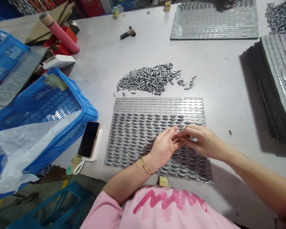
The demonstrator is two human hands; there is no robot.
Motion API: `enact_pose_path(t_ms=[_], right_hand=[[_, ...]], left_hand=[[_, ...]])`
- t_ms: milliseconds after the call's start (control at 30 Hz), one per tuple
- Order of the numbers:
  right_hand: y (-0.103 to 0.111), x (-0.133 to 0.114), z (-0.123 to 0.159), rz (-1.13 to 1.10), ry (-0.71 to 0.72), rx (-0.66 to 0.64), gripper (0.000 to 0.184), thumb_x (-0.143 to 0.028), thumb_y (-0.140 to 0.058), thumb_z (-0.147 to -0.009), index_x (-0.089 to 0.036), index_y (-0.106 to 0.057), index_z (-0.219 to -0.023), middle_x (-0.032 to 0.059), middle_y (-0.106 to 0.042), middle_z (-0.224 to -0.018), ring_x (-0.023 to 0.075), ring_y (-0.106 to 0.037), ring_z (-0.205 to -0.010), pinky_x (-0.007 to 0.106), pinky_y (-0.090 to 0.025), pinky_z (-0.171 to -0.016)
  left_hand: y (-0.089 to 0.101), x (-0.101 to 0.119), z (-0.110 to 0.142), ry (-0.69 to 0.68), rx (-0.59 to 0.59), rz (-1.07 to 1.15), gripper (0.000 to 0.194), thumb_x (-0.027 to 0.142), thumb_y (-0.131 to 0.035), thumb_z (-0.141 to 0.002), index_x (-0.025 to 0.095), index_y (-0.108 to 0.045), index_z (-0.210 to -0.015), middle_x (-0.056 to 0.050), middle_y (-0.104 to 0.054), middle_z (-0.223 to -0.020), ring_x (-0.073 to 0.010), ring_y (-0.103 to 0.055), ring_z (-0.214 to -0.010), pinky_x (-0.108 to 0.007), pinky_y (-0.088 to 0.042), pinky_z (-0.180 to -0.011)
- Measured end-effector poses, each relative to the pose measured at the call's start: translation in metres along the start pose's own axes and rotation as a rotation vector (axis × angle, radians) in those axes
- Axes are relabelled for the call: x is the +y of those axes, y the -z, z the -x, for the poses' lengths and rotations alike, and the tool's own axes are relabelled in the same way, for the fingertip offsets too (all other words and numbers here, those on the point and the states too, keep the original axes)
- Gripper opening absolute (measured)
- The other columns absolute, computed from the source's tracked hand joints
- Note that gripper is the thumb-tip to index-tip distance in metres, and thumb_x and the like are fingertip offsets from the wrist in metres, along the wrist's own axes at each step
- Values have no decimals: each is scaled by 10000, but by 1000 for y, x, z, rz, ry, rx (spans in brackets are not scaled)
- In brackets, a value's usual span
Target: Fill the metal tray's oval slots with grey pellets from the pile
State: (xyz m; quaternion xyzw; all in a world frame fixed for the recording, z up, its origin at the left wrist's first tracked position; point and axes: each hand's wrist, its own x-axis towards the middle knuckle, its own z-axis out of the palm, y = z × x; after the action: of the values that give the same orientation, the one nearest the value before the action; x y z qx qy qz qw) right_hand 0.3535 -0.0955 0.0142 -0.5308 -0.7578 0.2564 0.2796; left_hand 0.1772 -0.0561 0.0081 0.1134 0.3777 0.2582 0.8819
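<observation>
A ridged silver sheet (157, 105) lies on the table in front of me, most of its grooves filled with rows of grey spindle-shaped metal pieces (126, 136). Over its right half my left hand (164, 144) is half turned palm up, fingers curled together; whatever lies in them is hidden. My right hand (201, 138) meets the left one's fingertips with thumb and fingers pinched. A grey piece shows just under the right fingers, though I cannot tell whether it is held. Beyond the sheet lies a loose heap of the same pieces (150, 78).
At left stand a blue crate (85, 108) with a plastic bag (30, 143) and a phone (89, 140) on a white power bank. A stack of ridged sheets (276, 86) rises at right. Farther off are another sheet (214, 22), a dark-handled tool (128, 33) and a second heap (281, 17).
</observation>
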Motion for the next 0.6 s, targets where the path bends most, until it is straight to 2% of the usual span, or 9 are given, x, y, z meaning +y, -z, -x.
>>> enact_pose_path(t_ms=[100,167,233,333,500,600], right_hand=[[6,3,12,-149,-81,55,103,-197,-562,-951,-221,-657,-982,28,-693,-852,136,-641,-739,250,-508,-642],[8,3,21,-184,-112,59,94,-204,-577,-948,-229,-660,-983,22,-709,-865,135,-658,-750,247,-524,-663],[9,4,28,-191,-119,51,103,-212,-589,-946,-238,-671,-1004,20,-718,-878,136,-668,-759,250,-533,-681],[12,11,31,-179,-103,53,117,-214,-592,-945,-247,-684,-1009,24,-727,-888,147,-679,-771,260,-542,-683],[18,52,20,91,-53,232,126,-226,-593,-940,-259,-706,-987,38,-752,-899,186,-686,-776,319,-548,-696],[18,75,11,281,10,217,150,-216,-568,-951,-246,-714,-943,37,-762,-875,205,-674,-802,340,-541,-718]], left_hand=[[2,-1,0,5,-14,-148,233,218,-775,-776,127,-660,-957,-57,-672,-875,-143,-662,-778,-290,-534,-755],[3,-3,-1,11,-26,-228,265,243,-824,-714,120,-661,-882,-27,-634,-782,-114,-619,-678,-256,-507,-650],[2,-6,-3,4,-30,-274,286,279,-840,-691,118,-657,-840,-8,-603,-724,-95,-580,-628,-235,-478,-594],[-1,-8,-6,4,-29,-293,301,297,-834,-691,120,-649,-849,-16,-613,-742,-101,-594,-647,-238,-488,-605],[-6,-4,-4,8,18,-237,279,279,-771,-744,151,-615,-937,-33,-641,-837,-104,-607,-664,-237,-477,-589],[-5,-2,-1,27,36,-231,241,263,-741,-762,158,-600,-927,-10,-606,-772,-89,-564,-619,-214,-422,-534]])
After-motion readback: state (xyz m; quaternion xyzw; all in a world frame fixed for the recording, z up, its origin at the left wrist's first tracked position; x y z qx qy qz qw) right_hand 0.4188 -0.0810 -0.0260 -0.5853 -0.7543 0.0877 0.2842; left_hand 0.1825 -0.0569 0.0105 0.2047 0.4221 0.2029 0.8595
